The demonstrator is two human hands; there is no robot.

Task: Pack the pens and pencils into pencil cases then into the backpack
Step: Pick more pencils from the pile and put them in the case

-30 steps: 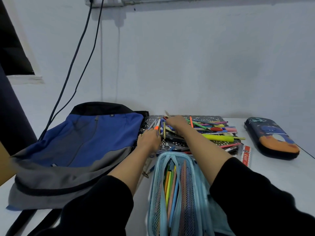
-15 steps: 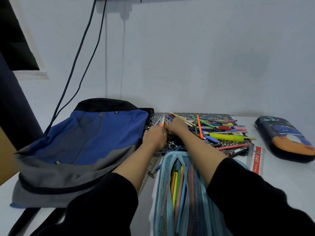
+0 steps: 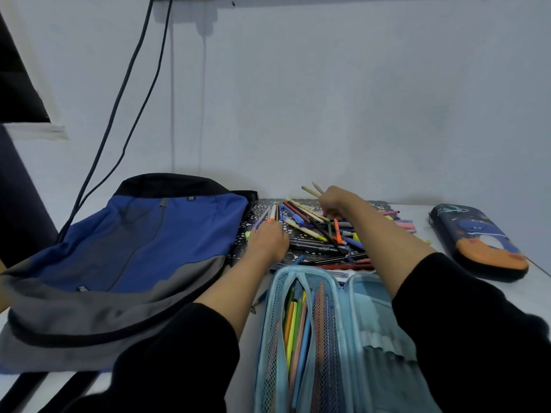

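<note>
Right hand (image 3: 335, 201) has lifted, fingers (image 3: 324, 204) gripping wooden pencils (image 3: 310, 191); left hand (image 3: 268, 241) clasps slim pens (image 3: 272, 214).

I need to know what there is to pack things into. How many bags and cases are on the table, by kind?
blue and grey backpack: 1
open light-blue mesh pencil case: 1
closed dark hard pencil case: 1
Total: 3

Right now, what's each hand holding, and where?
Right hand grips two pale wooden pencils partway along, with the ends poking past the fist. Left hand holds a bunch of pens by their near ends.
</note>
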